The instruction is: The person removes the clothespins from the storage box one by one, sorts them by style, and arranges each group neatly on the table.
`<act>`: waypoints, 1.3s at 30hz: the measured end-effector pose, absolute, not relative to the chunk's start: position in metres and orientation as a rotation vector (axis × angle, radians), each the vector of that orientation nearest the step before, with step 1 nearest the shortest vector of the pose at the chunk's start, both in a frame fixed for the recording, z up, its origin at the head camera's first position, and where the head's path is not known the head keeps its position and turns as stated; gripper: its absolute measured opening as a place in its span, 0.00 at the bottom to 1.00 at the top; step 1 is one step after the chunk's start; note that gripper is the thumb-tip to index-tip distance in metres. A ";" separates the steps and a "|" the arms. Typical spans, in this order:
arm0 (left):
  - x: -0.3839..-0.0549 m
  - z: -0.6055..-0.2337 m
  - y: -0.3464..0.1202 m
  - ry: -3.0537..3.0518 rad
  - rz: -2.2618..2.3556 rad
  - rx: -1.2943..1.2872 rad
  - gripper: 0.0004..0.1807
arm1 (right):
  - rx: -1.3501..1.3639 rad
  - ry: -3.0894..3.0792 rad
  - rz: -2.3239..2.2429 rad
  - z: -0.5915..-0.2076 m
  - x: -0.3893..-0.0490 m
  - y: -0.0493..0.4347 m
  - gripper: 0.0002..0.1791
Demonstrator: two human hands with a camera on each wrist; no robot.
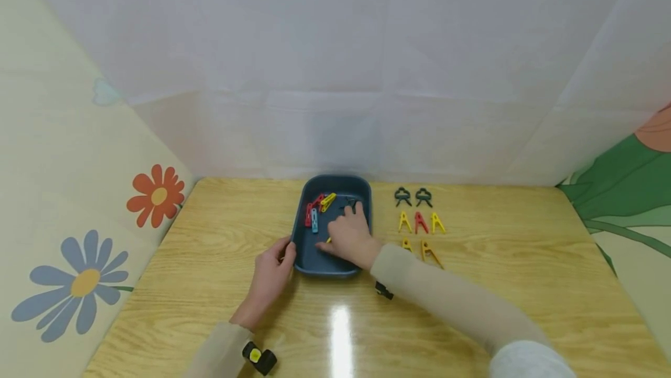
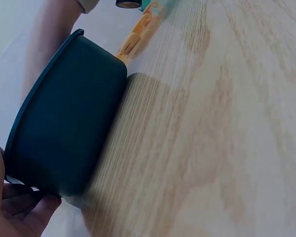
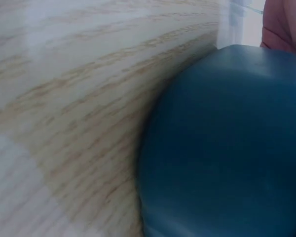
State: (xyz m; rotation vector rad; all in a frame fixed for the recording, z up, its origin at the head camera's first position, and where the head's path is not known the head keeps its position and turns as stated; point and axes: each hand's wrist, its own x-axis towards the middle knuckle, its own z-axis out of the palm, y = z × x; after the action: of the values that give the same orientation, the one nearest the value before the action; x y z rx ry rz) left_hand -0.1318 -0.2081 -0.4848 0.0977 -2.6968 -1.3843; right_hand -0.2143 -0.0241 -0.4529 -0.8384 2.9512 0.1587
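- Centre of the head view: a dark blue, round-cornered tray (image 1: 335, 274) stands on the wood-grain tabletop (image 1: 236, 209), with loose clips inside.
- Left hand (image 1: 272, 270): grasps the tray wall at its lower left corner. Light, steady pressure there should prevent sliding.
- Right hand (image 1: 350, 235): reaches over the tray's right part, fingertips at a dark, slim clip (image 1: 350, 200), thumb beside a mostly hidden yellow piece (image 1: 329, 240). Whether it grasps either cannot be told.
- Upper left of the tray: two red plastic clips (image 1: 308, 215), one light blue plastic clip (image 1: 314, 221) and one bright yellow plastic clip (image 1: 328, 202) lie close together. A pinch across one body and a straight lift would probably spare its neighbours.
- Right of the tray, in rows: two black looped clips (image 1: 402, 195); below, two yellow A-shaped clips (image 1: 403, 215) flanking a red A-shaped clip (image 1: 418, 216); lowest, two orange-yellow clips (image 1: 424, 246), one partly behind the beige sleeve (image 1: 419, 276). The forearm is best kept raised here, lest it knock the lowest row.
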 end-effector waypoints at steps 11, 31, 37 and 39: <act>-0.132 -0.485 -0.206 -2.674 -1.384 0.101 0.20 | -0.808 2.928 0.180 -0.454 -0.215 -0.026 0.31; -0.133 -0.486 -0.207 -2.687 -1.394 0.095 0.21 | -0.689 2.945 0.119 -0.455 -0.213 -0.032 0.25; -0.133 -0.486 -0.206 -2.680 -1.390 0.098 0.21 | -0.708 2.938 0.089 -0.455 -0.214 -0.028 0.19; -0.133 -0.486 -0.206 -2.684 -1.389 0.098 0.21 | -0.715 2.940 0.082 -0.454 -0.215 -0.026 0.18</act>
State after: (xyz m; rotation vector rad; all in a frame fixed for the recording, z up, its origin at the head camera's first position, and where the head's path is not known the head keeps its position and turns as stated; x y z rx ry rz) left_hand -0.1326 -0.2064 -0.4860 0.0979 -2.6835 -1.3888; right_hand -0.2148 -0.0262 -0.4542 -0.7150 2.9396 0.0819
